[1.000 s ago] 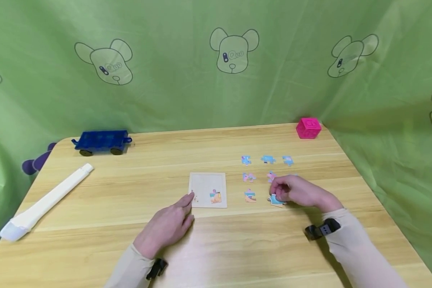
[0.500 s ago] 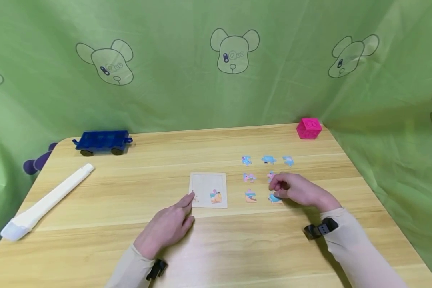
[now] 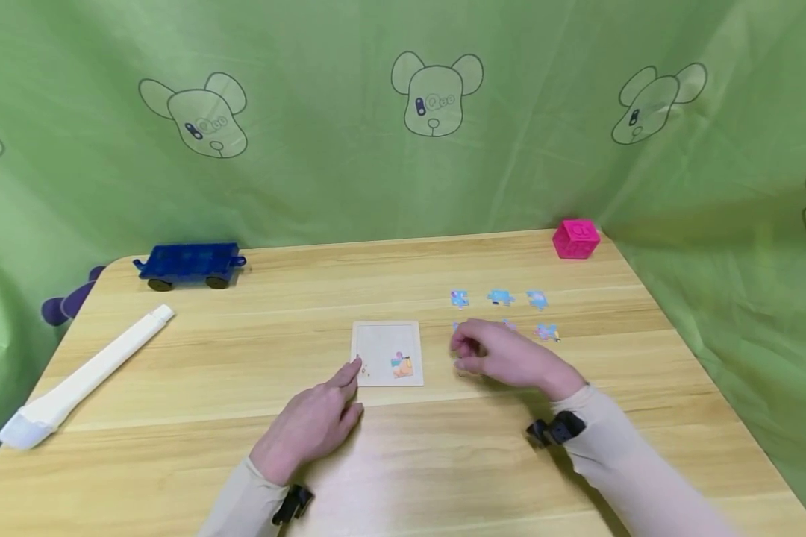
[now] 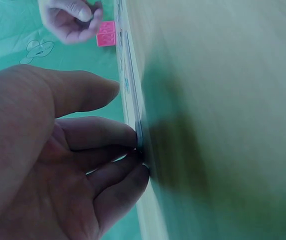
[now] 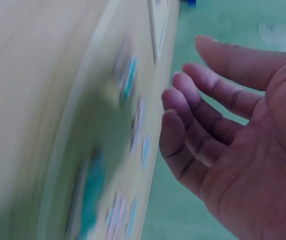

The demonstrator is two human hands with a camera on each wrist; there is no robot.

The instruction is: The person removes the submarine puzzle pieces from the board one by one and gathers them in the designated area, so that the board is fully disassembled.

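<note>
A square wooden puzzle tray (image 3: 384, 341) lies mid-table, with one coloured puzzle piece (image 3: 401, 365) at its lower right. My left hand (image 3: 312, 426) rests by the tray, index fingertip on its left border. In the left wrist view, the fingertips of the left hand (image 4: 58, 145) touch the tray's edge. My right hand (image 3: 510, 359) hovers over the loose pieces right of the tray, covering some. In the right wrist view, the right hand (image 5: 233, 120) has curved fingers and a thumb standing apart, nothing between them. A blurred teal piece (image 5: 92, 192) lies on the table below it.
Blue puzzle pieces (image 3: 501, 297) form a row behind the right hand, and another piece (image 3: 547, 332) lies beside it. A pink cube (image 3: 575, 239) stands at the back right. Left are a blue toy wagon (image 3: 191, 265) and a long white stick-like object (image 3: 90, 380).
The right hand first lingered at the lower middle puzzle piece, then moved left toward the tray, over the left pieces. The middle-row right piece is uncovered. The left hand stays at the tray.
</note>
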